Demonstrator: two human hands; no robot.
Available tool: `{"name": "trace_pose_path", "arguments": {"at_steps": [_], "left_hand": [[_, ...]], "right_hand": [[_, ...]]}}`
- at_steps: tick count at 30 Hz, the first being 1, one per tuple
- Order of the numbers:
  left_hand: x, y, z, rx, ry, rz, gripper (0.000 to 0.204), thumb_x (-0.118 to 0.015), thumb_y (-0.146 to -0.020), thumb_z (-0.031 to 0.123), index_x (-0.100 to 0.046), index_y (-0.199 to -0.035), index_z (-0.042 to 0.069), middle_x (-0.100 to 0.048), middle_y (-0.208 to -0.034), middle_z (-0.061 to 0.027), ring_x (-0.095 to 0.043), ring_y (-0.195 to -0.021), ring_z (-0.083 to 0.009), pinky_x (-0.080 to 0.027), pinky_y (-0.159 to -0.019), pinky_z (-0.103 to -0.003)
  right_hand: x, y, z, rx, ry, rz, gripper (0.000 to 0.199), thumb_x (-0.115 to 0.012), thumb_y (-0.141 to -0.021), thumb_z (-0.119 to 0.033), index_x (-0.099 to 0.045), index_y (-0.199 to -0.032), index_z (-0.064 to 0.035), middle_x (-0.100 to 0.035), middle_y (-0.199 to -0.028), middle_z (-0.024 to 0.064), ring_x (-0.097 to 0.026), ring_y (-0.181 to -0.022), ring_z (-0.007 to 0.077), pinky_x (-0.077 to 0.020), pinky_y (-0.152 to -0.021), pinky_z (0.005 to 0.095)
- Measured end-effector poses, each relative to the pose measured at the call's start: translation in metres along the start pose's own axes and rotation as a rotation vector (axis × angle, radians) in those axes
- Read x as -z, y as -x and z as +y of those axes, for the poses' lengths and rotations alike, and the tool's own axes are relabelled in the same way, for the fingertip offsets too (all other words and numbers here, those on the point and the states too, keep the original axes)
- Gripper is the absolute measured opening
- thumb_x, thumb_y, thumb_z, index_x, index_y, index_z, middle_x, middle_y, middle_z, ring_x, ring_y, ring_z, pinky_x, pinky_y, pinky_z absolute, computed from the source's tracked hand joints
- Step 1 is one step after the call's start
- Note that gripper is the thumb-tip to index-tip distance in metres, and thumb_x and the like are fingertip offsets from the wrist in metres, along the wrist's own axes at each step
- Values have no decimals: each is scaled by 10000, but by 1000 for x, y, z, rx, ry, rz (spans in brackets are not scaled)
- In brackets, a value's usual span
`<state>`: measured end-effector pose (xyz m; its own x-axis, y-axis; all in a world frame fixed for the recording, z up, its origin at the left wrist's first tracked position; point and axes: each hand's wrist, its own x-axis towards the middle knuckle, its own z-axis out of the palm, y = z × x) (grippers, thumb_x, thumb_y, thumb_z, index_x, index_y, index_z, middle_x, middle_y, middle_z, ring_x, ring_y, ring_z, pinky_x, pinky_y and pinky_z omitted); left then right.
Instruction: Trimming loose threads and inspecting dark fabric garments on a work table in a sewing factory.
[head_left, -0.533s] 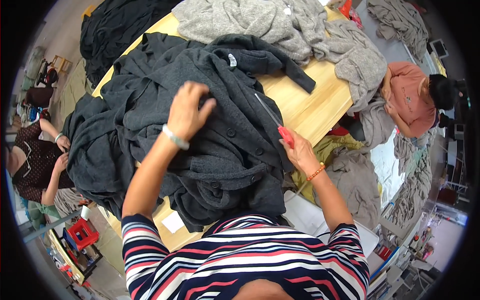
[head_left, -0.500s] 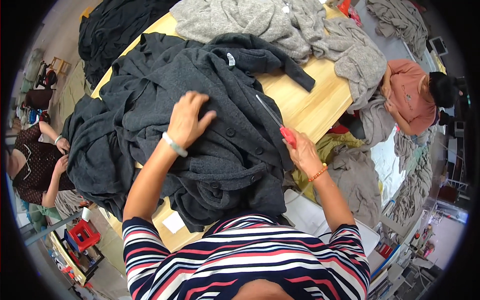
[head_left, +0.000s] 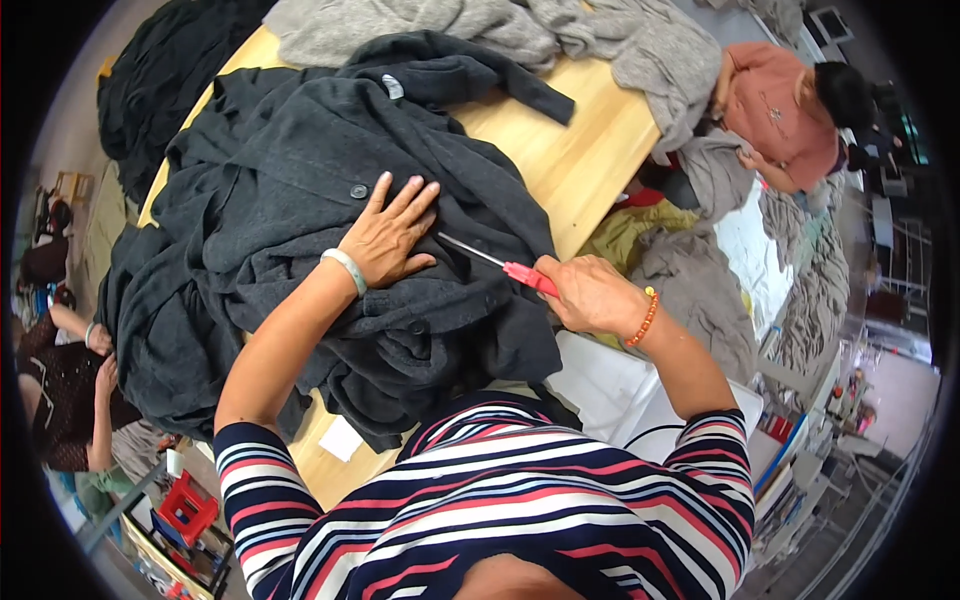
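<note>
A dark grey buttoned cardigan (head_left: 290,190) lies rumpled over the table, with a round button showing near my fingers and a pale label near its collar. My left hand (head_left: 388,240) rests flat on the knit, fingers spread, holding nothing. In my right hand (head_left: 595,295) is a red-handled tool (head_left: 530,277) with a long, thin metal shaft, its exact kind unclear. The fingers are closed round the handle. The shaft points left over the cardigan, its tip close beside my left hand; whether it touches the cloth I cannot tell.
Light grey knitwear (head_left: 400,30) lies along the far edge of the wooden table (head_left: 560,150). A black garment pile (head_left: 165,85) is at the far left. One co-worker (head_left: 780,110) handles grey cloth at the right; another (head_left: 75,390) is at the left. A red stool (head_left: 188,508) stands lower left.
My left hand has flattened onto the cardigan. My right hand has brought the tool down, its tip now beside my left hand. The cloth has shifted, and the whole view has turned slightly.
</note>
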<state>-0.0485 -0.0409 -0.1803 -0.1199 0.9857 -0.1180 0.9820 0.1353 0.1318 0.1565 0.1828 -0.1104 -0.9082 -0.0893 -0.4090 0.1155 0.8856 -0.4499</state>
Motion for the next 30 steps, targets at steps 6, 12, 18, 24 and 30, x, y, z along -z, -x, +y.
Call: {"name": "trace_pose_path", "arguments": {"at_steps": [6,12,18,24,30], "left_hand": [[-34,-53,19,-320,44,-46,634,-533,-885,441,-424,-1389,73,-285,-1515,-91,-242,-1409,-268,-111,-1149,-497],[-68,-124,41,-419,101,-199,626,-567,-864,342,-368,-1421,135,-301,-1511,-82,-310,-1371,-285,-195,-1108,-529],[-100,-172,73,-351,206,-238,748,-628,-782,403,-357,-1432,147,-368,-1460,-144,-327,-1357,-317,-213,-1088,-571],[-102,-193,53,-232,641,-243,847,-716,-691,436,-393,-1409,125,-351,-1440,-227,-341,-1331,-374,-264,-1096,-484],[-108,-178,58,-306,196,-179,726,-631,-745,544,-479,-1360,190,-332,-1491,-62,-238,-1389,-348,-180,-1072,-620]], "right_hand": [[13,49,8,-178,-64,-88,178,-598,-812,-147,-525,-873,4,-607,-695,235,-604,-722,433,-470,-659,506],[0,87,38,-345,-106,-73,218,-602,-826,-150,-540,-963,6,-608,-720,235,-592,-729,427,-455,-676,492],[-8,92,62,-528,-120,-6,204,-595,-816,-125,-537,-955,12,-623,-749,245,-613,-774,427,-477,-689,497],[8,74,74,-494,-209,144,198,-569,-839,-145,-540,-974,-4,-619,-731,246,-606,-736,441,-475,-665,508],[-5,49,100,-449,-69,-125,231,-580,-824,-133,-549,-1029,-29,-613,-749,244,-593,-725,433,-457,-657,509]]}}
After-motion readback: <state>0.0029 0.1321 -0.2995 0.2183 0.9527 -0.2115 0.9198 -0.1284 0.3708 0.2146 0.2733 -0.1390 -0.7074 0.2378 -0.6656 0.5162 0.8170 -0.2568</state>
